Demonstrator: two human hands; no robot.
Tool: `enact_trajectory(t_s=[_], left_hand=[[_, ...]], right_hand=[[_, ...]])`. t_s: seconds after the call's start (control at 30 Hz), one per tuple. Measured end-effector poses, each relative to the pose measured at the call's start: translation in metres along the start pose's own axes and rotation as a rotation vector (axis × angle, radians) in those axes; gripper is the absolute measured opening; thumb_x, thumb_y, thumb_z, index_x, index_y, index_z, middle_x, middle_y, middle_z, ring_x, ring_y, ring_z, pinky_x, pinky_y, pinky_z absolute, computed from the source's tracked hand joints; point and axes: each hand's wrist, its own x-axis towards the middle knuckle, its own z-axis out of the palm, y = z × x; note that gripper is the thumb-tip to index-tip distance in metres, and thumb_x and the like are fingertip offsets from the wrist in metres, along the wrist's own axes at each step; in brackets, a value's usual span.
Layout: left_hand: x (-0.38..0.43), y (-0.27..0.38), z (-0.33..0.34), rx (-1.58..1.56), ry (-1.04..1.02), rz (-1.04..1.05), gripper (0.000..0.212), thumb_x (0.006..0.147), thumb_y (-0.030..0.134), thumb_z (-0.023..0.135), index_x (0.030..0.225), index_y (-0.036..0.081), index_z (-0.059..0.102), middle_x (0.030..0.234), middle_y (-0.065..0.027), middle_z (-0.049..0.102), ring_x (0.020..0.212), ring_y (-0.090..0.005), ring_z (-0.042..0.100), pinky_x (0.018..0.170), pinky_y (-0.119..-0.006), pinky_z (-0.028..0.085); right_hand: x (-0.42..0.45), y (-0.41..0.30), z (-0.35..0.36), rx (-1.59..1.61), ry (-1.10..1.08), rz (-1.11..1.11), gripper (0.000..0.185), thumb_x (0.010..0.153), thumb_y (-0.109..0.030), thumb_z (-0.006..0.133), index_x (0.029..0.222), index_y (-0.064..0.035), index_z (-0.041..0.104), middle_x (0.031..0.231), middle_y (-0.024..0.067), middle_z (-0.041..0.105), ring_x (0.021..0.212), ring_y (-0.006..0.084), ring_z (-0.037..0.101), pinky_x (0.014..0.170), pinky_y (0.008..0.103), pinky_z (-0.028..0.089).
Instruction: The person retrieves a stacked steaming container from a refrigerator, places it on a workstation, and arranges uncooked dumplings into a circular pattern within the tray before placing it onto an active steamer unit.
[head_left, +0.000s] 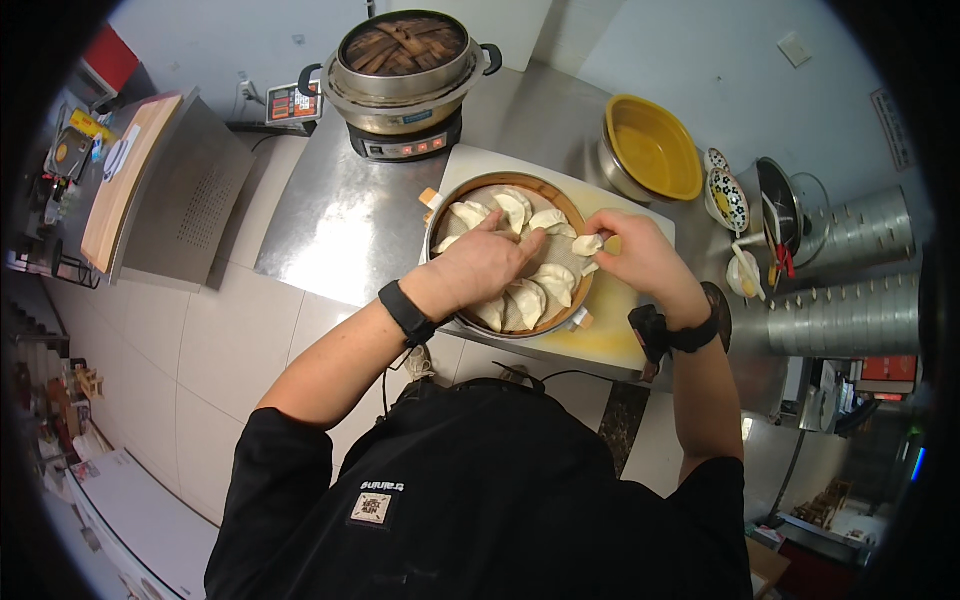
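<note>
A round bamboo steamer basket with a metal rim lies in front of me on a white cutting board. Several pleated dumplings rest around its mesh liner. My left hand reaches over the basket's left side, fingers spread among the dumplings; whether its fingertips touch one is hard to tell. At the basket's right edge, my right hand pinches a dumpling between thumb and fingers. Part of the liner and some dumplings are hidden under my left hand.
A steamer pot stands on an electric cooker at the back left, beside a digital scale. Toward the right are a yellow basin, patterned bowls, a lidded pan and stacked metal steamer rings.
</note>
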Motion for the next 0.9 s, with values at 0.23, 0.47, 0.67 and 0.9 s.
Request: enact_trajectory(t_s=[0.23,0.47,0.67,0.9], left_hand=[[0.001,-0.002,0.004,-0.025,0.04,0.023,0.054,0.088,0.007,0.054,0.141,0.006,0.048,0.107,-0.0124,0.068,0.11,-0.027,0.063,0.117,-0.052,0.03],[-0.001,-0.001,0.003,0.035,0.038,0.036,0.042,0.087,0.01,0.057,0.128,0.014,0.063,0.113,-0.0079,0.068,0.12,-0.0219,0.059,0.118,-0.052,0.028],[-0.01,-0.001,0.0,0.01,0.062,0.038,0.042,0.084,0.012,0.061,0.125,0.014,0.065,0.112,-0.0064,0.069,0.123,-0.022,0.057,0.118,-0.053,0.028],[-0.023,-0.018,-0.044,-0.06,0.167,-0.071,0.049,0.077,-0.002,0.054,0.122,0.012,0.067,0.115,-0.0118,0.068,0.122,-0.0295,0.058,0.116,-0.052,0.031]], right_hand=[[0.007,-0.006,-0.003,-0.201,0.045,-0.095,0.023,0.076,0.0,0.061,0.098,-0.0031,0.063,0.093,0.0143,0.066,0.088,0.0324,0.064,0.077,0.0383,0.051],[0.027,-0.004,0.038,-0.607,-0.137,-0.082,0.027,0.074,-0.003,0.066,0.1,-0.0061,0.063,0.096,0.0136,0.066,0.093,0.0354,0.064,0.079,0.0446,0.052],[0.021,-0.012,0.036,-0.551,-0.104,-0.052,0.019,0.076,-0.004,0.064,0.095,-0.0062,0.064,0.09,0.0121,0.067,0.088,0.0346,0.065,0.076,0.0445,0.053],[0.038,-0.004,0.02,-0.495,0.099,-0.13,0.022,0.079,-0.01,0.066,0.101,-0.0081,0.068,0.09,0.0108,0.068,0.09,0.0338,0.065,0.078,0.0449,0.052]])
